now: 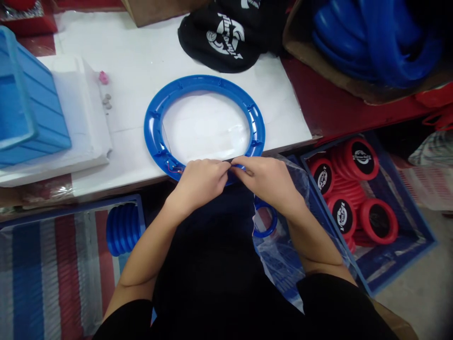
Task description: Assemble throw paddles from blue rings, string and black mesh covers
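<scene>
Blue ring: this open-channelled plastic ring lies on the white sheet, its near edge at the table's edge, under your hands.
Left hand: your left hand is at the near rim, fingers curled in; you cannot tell whether they pinch anything.
Right hand: your right hand meets it, fingertips drawn narrow; what lies between them is hidden.
Handwork: seemingly close fingertip work at that rim, calling for a steady ring and care around the thin wires beside your left hand.
Far side: black cloth with white print.
Left side: light-blue plastic bin.
Right side: blue crate of red rings with black centres.
</scene>
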A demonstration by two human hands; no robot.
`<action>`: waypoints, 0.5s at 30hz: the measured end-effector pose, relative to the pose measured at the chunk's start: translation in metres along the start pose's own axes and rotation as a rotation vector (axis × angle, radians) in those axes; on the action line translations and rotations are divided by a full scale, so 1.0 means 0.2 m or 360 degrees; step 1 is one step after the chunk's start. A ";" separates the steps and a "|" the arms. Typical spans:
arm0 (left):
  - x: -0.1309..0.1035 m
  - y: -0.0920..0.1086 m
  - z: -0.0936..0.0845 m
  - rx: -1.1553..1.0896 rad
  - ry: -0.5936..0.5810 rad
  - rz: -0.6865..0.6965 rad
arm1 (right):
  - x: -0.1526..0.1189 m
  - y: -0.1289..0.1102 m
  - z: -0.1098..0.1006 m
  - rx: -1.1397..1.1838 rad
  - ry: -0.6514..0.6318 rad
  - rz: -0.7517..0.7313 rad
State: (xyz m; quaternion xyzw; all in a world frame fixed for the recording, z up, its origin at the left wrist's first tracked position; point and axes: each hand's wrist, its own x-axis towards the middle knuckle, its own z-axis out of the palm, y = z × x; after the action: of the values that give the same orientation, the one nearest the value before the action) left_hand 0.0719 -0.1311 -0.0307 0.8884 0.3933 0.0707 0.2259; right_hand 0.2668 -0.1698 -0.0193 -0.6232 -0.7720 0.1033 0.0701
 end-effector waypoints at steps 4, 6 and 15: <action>-0.05 -0.06 0.02 -0.0075 0.0129 0.0021 | 0.02 0.08 -0.05 0.0416 -0.0056 -0.0072; -0.06 -0.07 0.02 -0.0092 0.0150 0.0044 | 0.04 0.11 -0.08 0.0557 -0.0025 -0.0143; -0.06 -0.10 0.02 -0.0120 0.0164 0.0077 | 0.03 0.13 0.02 0.0152 0.0170 -0.0312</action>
State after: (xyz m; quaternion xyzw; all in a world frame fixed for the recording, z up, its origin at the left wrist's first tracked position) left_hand 0.0528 -0.1295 -0.0427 0.8837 0.3800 0.1365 0.2367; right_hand 0.2896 -0.1591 -0.0294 -0.5455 -0.8185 0.0993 0.1505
